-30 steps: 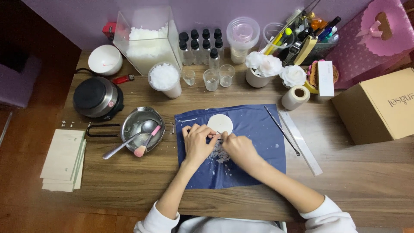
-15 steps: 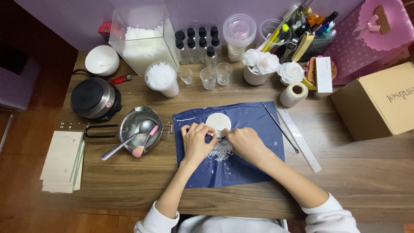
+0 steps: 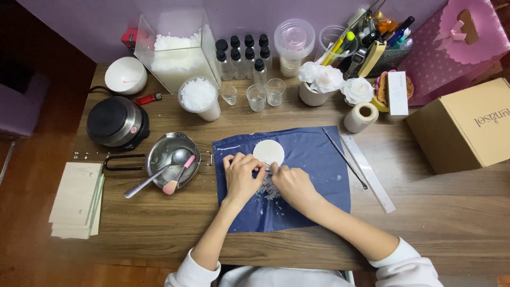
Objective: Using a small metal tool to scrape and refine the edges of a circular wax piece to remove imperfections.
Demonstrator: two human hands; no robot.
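A white wax disc (image 3: pixel 268 151) lies on a dark blue mat (image 3: pixel 313 159) in the middle of the wooden table. My left hand (image 3: pixel 241 175) rests on the mat with its fingertips at the disc's lower left edge. Just below the disc my right hand (image 3: pixel 292 183) pinches something small that I cannot make out. White crumbs and shavings (image 3: pixel 268 191) lie on the mat between the two hands.
Left of the mat: a metal pot (image 3: pixel 170 159) with a spoon and pink spatula, a small hot plate (image 3: pixel 117 122), stacked cards (image 3: pixel 77 199). Behind: a flake container (image 3: pixel 175 50), cups, bottles, white flowers. Right: a thin rod (image 3: pixel 344 158), a ruler (image 3: pixel 368 172), a cardboard box (image 3: pixel 467 125).
Both hands stay at the disc's lower edge with only small finger movements. The view has shifted slightly.
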